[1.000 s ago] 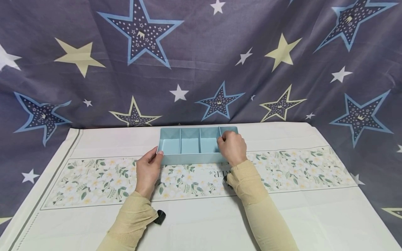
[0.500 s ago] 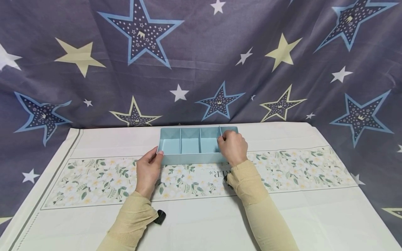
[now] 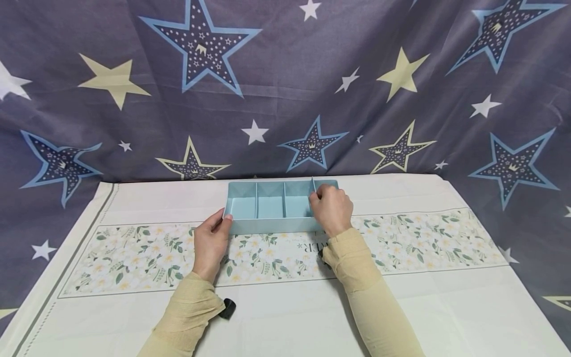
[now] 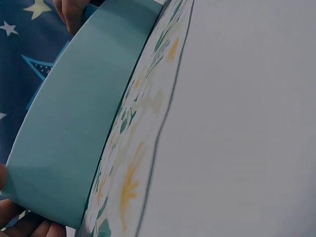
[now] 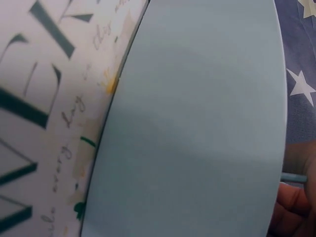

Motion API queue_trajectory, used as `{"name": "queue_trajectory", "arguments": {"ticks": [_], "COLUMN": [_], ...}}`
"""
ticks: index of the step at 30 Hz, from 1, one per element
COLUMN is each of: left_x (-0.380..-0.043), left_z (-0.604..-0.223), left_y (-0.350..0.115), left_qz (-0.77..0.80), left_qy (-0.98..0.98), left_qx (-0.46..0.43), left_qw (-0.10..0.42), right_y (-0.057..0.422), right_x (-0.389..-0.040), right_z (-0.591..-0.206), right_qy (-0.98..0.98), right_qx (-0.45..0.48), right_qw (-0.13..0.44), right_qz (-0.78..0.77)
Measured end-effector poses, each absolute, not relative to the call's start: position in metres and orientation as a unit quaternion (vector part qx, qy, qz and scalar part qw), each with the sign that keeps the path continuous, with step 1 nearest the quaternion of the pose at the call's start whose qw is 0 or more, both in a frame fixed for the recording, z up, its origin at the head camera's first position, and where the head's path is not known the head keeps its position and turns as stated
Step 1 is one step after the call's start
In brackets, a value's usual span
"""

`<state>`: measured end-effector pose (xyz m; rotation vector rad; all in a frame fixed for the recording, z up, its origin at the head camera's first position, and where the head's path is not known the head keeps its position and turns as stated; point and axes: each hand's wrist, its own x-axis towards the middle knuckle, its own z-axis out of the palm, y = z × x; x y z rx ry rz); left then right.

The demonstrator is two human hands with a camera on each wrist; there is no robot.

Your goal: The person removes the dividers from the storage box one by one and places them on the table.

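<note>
A light blue storage box (image 3: 263, 226) with several compartments lies on the tablecloth. My left hand (image 3: 210, 246) holds its left front corner, thumb over the rim and fingers against the end wall. In the left wrist view, fingertips (image 4: 34, 226) show beside the box's lower end. At the box's right end, my right hand (image 3: 332, 210) pinches the rightmost divider (image 3: 313, 185), whose far top corner stands above the back rim. The right wrist view shows the divider's edge (image 5: 295, 177) between thumb and fingers. The right hand covers much of the right compartment.
The table wears a white tablecloth (image 3: 285, 317) with a floral printed band (image 3: 147, 258). Behind it hangs a dark curtain (image 3: 276, 84) patterned with stars. Black wrist pieces show at the left cuff (image 3: 228, 308) and the right cuff (image 3: 324, 258).
My right hand has shifted very slightly to the right, and the divider's far corner has risen a little above the rim. The left hand and the box look almost unmoved.
</note>
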<state>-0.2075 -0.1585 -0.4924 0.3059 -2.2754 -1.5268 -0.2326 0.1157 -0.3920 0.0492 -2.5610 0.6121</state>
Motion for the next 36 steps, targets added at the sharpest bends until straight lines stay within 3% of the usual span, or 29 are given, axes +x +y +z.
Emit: {"name": "queue_trajectory", "arguments": {"ticks": [36], "left_x": [-0.2085], "left_z": [-0.4953], "left_y": [-0.1569], "left_qz": [-0.542], "left_qy": [-0.809], "left_qx": [0.117], "left_qw": [0.192], "right_y": [0.1159], "right_x": [-0.2304], "right_z": [-0.3829], "right_qy": [-0.922], "right_qx": [0.021], "right_qw": [0.322], "right_qz": [0.215]}}
